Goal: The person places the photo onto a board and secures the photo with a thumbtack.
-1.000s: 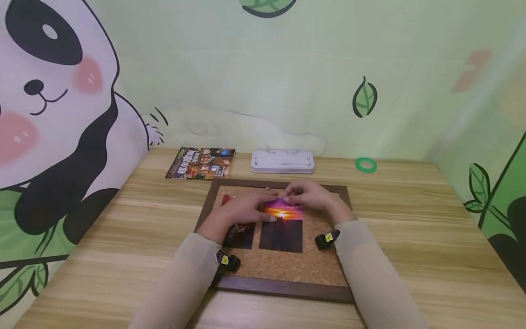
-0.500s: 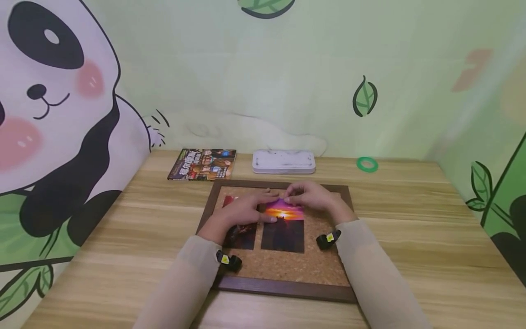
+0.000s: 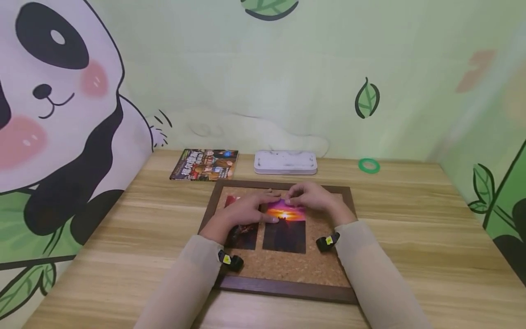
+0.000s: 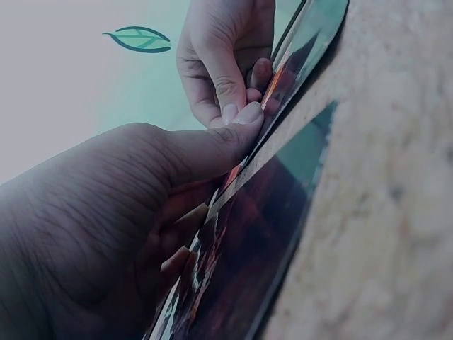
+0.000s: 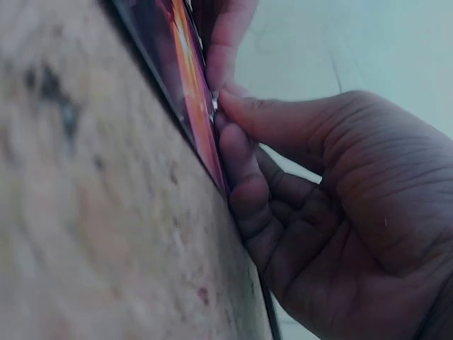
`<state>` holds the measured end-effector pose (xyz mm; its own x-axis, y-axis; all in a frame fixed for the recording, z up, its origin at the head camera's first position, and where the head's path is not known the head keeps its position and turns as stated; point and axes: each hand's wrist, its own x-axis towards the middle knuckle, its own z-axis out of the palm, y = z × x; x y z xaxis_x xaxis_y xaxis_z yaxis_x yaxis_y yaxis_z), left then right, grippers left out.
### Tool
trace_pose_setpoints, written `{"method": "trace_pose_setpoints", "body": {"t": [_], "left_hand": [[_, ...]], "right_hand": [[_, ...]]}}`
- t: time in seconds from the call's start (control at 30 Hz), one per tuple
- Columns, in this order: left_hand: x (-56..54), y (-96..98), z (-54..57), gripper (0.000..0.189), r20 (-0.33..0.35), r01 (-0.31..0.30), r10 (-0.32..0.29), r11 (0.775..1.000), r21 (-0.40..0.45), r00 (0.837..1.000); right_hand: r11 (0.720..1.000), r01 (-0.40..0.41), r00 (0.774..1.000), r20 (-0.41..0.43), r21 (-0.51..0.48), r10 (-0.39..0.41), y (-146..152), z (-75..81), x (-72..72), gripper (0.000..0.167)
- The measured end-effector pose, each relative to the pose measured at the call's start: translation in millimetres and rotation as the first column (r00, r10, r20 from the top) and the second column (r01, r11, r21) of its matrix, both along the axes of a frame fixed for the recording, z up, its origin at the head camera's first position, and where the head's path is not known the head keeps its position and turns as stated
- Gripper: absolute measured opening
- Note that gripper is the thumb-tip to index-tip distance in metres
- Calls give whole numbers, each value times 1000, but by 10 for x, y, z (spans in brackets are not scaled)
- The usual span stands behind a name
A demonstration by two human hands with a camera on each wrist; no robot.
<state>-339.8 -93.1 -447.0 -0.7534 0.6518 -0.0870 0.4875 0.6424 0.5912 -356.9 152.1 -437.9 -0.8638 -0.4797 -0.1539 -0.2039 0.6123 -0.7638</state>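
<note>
A framed corkboard (image 3: 283, 268) lies flat on the table with two photos on it. My left hand (image 3: 248, 210) rests on the sunset photo (image 3: 284, 236), thumb and fingers fairly straight along its left and upper part. Partly under that same hand is a darker photo (image 3: 247, 240) with a red corner. At the sunset photo's top edge my right hand (image 3: 311, 196) pinches a small, pale, clear thing (image 5: 215, 104), which looks like a push pin. Thumb and fingertips mostly hide it. In the left wrist view, both thumbs nearly meet over the photo.
Behind the board, a comic-style book (image 3: 205, 164) lies at the left and a white tin case (image 3: 285, 162) in the middle. A green ring of tape (image 3: 369, 166) is at the right. A printed wall (image 3: 230, 68) closes off the table's back.
Both hands keep their places on the sunset photo with hardly any visible motion. The whole head view shifts slightly to the right.
</note>
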Motion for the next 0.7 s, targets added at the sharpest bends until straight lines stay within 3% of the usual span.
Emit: {"method": "trace_pose_setpoints", "body": {"t": [0.23, 0.5, 0.7], "left_hand": [[-2, 3, -37, 72, 1, -7, 7, 1000, 3, 1000], [30, 0, -23, 72, 8, -9, 9, 1000, -4, 1000], [23, -1, -8, 72, 5, -14, 14, 1000, -2, 1000]], "right_hand": [[998, 42, 999, -32, 41, -40, -51, -9, 8, 13], [999, -32, 999, 3, -3, 32, -20, -10, 17, 13], [999, 5, 1000, -5, 36, -4, -40, 22, 11, 15]]}}
